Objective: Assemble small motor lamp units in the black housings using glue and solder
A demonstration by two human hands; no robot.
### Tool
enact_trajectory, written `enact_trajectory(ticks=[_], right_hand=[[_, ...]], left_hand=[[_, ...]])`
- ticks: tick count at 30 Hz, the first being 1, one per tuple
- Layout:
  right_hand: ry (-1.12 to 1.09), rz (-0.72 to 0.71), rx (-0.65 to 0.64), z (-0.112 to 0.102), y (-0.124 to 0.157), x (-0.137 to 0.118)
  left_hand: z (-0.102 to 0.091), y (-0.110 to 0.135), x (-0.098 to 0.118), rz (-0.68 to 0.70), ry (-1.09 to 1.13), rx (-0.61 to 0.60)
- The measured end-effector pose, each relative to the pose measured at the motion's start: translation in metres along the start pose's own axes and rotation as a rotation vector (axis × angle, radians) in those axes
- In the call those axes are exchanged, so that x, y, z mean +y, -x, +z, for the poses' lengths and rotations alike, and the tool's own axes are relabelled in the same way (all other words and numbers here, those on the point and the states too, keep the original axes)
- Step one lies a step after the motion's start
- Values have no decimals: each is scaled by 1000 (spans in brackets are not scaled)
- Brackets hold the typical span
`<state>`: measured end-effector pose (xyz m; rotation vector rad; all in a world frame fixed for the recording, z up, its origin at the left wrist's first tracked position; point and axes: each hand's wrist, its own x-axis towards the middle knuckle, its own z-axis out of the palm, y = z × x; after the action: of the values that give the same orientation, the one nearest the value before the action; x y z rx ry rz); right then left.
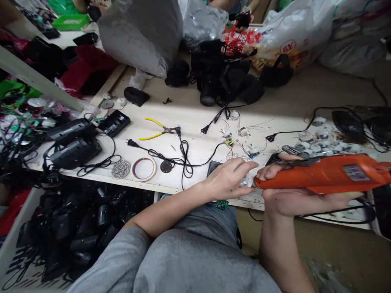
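My right hand (275,175) is wrapped around an orange electric screwdriver (324,173), which lies nearly level with its tip end pointing left. Next to that end, my left hand (227,179) curls its fingers and thumb around a small white plastic part (247,181). Part of a black housing (214,166) shows behind the left hand. Below the wrist, a green circuit board (222,204) sticks out at the table edge. A small yellow board (229,143) with a black cord lies just beyond the fingers.
Yellow-handled pliers (152,129), a tape roll (144,169), a dish of screws (120,168) and black plug cords (185,158) lie leftward. Many white parts (324,144) are heaped at right. A crate (33,217) of black housings stands below. Bags (140,32) and other people's arms are at the back.
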<state>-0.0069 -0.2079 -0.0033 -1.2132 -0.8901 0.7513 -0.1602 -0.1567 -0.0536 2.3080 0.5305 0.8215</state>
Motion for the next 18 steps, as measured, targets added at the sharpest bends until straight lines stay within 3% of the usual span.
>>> enact_trajectory(ticks=[3,9,18], right_hand=[[-87,-24,-12,4,3,1],[-56,-29,71,16,7,-1],[-37,-21,115,22,7,-6]], left_hand=[[-1,1,3,-54,-49,-46],[0,3,5,-135,29,33],[-4,2,10,-216,15,6]])
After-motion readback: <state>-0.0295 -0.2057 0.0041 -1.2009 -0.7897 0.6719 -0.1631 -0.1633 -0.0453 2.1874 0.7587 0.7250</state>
